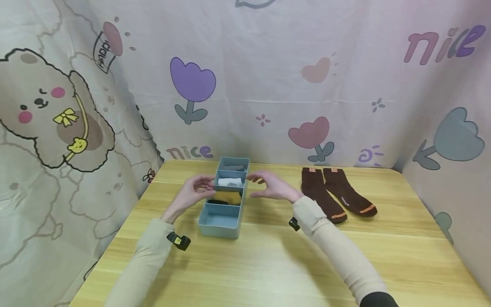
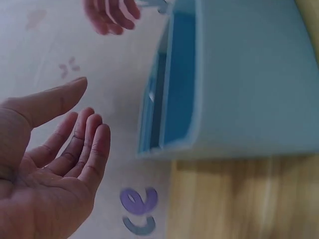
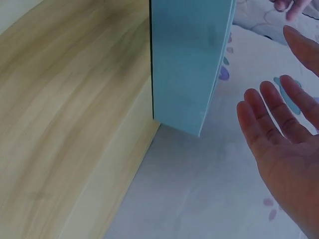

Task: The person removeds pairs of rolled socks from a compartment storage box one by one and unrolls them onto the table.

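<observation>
A long blue divided storage box (image 1: 219,231) stands on the table. From back to front, its compartments hold a folded grey cloth item (image 1: 234,168), a folded white one (image 1: 230,182) and a yellow-and-black one (image 1: 228,197); the front compartment shows its floor. My left hand (image 1: 193,190) hovers by the box's left side, fingers relaxed, thumb apart, palm bare in the left wrist view. On the opposite side my right hand (image 1: 271,186) faces it, loosely bent and holding nothing. To the right lie two brown socks (image 1: 321,192) with orange toe stripes, side by side.
The light wooden table (image 1: 276,264) runs under everything. A printed curtain (image 1: 249,85) hangs behind its back edge and along both sides. Each wrist carries a black strapped camera, the left one (image 1: 179,241) near the box's front corner.
</observation>
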The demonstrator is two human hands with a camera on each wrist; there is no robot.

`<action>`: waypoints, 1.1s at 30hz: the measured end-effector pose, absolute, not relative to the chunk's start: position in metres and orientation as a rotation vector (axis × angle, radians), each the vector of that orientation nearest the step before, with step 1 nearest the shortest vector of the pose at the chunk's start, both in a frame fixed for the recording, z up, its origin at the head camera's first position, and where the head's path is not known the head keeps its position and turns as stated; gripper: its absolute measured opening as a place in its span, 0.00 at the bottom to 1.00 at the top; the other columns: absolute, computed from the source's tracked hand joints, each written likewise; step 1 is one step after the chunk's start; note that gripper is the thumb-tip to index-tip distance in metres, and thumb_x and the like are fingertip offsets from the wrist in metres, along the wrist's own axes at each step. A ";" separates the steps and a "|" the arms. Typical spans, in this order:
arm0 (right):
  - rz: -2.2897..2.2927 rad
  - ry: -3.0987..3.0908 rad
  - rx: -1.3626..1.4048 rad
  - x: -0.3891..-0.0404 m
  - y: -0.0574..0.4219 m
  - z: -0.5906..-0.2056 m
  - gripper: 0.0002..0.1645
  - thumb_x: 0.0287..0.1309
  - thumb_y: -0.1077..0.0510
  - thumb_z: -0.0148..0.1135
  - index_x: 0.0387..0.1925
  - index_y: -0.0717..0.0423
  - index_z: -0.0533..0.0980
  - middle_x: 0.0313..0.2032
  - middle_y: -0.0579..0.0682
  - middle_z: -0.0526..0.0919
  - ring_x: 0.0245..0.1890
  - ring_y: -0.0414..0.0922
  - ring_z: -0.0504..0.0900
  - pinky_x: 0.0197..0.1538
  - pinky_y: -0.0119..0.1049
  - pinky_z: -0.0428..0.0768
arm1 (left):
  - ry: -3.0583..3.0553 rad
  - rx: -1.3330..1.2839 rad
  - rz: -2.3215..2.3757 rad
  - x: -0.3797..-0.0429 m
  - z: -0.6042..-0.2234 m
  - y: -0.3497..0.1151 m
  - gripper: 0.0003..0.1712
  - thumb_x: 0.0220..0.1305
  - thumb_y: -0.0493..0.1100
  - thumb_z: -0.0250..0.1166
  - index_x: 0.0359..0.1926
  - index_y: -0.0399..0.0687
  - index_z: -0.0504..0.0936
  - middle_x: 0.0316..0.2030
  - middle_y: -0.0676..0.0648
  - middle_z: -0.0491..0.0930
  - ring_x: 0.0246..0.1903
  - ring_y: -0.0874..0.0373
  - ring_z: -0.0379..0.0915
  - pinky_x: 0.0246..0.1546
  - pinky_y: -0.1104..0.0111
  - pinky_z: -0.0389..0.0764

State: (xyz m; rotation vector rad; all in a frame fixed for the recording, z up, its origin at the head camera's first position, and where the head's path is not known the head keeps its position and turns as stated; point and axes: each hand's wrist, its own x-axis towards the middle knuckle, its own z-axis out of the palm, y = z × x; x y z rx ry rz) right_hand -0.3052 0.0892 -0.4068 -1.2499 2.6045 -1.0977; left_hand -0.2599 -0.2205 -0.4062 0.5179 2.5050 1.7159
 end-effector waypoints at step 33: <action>-0.797 2.273 -1.099 -0.327 -0.012 -0.409 0.35 0.60 0.66 0.68 0.68 0.58 0.68 0.69 0.60 0.72 0.70 0.57 0.72 0.72 0.48 0.71 | 2.371 0.349 1.391 -0.267 -0.441 -0.256 0.42 0.62 0.38 0.69 0.75 0.40 0.62 0.41 0.39 0.78 0.32 0.57 0.80 0.40 0.56 0.88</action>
